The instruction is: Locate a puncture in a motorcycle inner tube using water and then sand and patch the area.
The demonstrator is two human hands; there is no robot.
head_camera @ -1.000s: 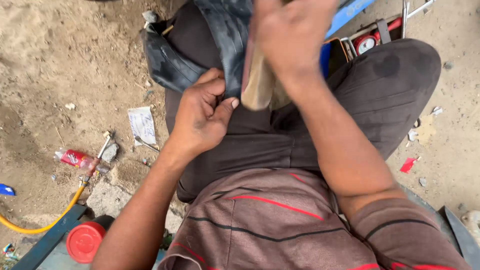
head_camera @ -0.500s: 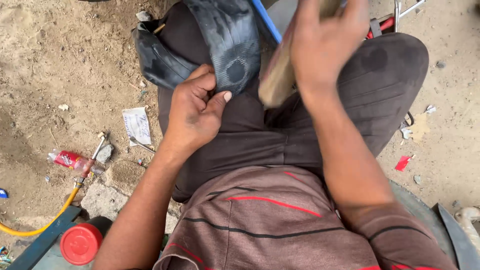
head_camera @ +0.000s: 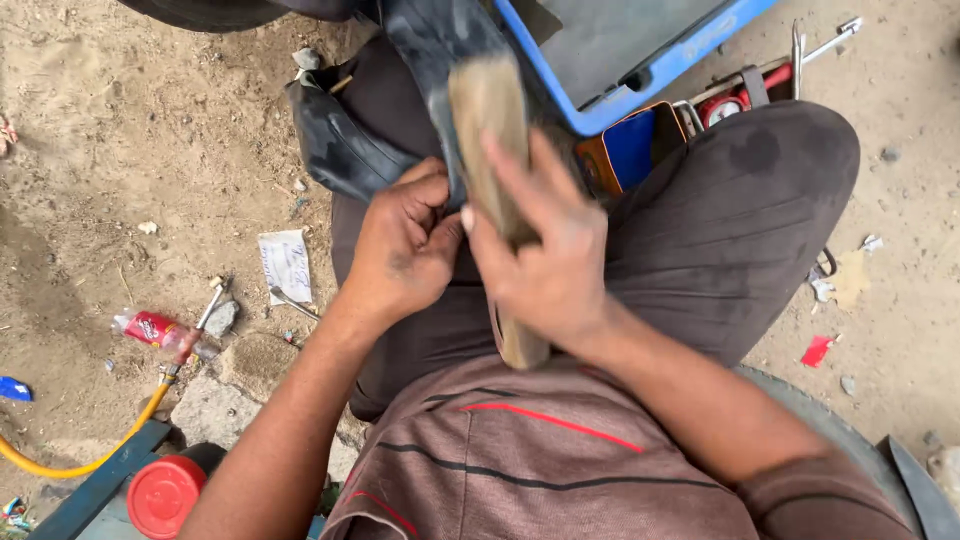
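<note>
A black rubber tube, dusty and folded, lies draped over the lap, its strip running up toward the top of the view, while a worn wooden block, pale and long, lies flat along that strip, pressed down lengthwise, its near end reaching the shirt.

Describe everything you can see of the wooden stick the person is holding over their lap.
The wooden stick is a flat, pale tan piece with a rounded upper end, its surface worn and dirty. It points away from the person, running from near the shirt up across the black rubber tube. The right hand lies over its middle, fingers spread along it, hiding that part. Its lower end shows below the hand. The left hand pinches the rubber just beside it.
</note>
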